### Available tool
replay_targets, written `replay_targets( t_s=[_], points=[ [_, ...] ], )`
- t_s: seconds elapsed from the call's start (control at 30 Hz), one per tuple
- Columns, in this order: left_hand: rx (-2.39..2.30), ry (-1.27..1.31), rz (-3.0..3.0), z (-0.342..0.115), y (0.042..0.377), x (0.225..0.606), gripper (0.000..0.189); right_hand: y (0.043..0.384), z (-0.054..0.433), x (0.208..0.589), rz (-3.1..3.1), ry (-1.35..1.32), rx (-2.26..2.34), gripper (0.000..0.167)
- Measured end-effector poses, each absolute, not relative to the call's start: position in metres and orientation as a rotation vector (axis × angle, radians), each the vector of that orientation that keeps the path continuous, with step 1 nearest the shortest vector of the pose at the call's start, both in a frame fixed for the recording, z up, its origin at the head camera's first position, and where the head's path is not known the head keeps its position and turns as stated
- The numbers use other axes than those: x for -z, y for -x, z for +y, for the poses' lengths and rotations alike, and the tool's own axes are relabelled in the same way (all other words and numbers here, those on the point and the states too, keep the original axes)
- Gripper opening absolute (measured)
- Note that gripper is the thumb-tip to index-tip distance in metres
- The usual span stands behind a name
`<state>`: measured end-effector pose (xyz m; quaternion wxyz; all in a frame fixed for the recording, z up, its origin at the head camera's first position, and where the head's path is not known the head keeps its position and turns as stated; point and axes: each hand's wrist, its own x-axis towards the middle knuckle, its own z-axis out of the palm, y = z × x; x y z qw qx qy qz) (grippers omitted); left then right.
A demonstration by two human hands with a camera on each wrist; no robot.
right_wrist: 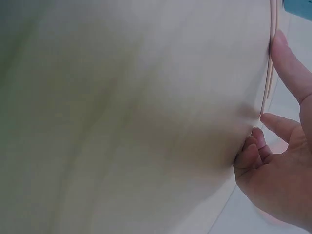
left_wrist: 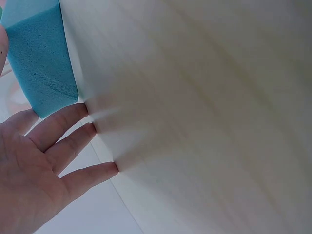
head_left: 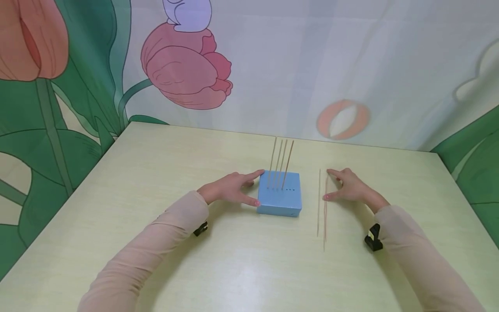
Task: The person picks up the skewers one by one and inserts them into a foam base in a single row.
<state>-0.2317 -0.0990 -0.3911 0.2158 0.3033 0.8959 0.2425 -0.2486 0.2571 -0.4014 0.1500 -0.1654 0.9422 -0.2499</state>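
Note:
A light-blue foam block (head_left: 278, 199) sits mid-table, with several thin wooden sticks (head_left: 278, 161) standing upright in a row on its top and small dark holes (head_left: 290, 190) to their right. My left hand (head_left: 234, 188) holds the block's left side, index finger at the far corner and thumb at the near one; its other fingertips rest on the table. Right of the block, loose thin sticks (head_left: 319, 203) lie lengthwise on the table. My right hand (head_left: 348, 186) touches the rightmost stick (right_wrist: 266, 92), index fingertip at its far end and thumb along it, other fingers curled.
The pale wooden table (head_left: 234, 268) ends at a back edge just behind the block. A curtain (head_left: 280, 65) printed with flowers and leaves hangs behind it. Black wrist mounts (head_left: 374, 238) sit at both sleeves.

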Motion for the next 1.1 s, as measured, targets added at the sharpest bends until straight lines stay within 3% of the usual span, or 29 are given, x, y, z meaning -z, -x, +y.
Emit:
replay_targets(
  t_s=[0.53,1.1],
  points=[
    [-0.670,-0.842,2.483,-0.101,0.232,0.392,0.096,0.252,0.256,0.403,2.696,0.490,0.761,0.083],
    [-0.666,-0.818,2.485,-0.100,0.231,0.389,0.096,0.248,0.265,0.393,2.509,0.373,1.185,0.081]
  ],
)
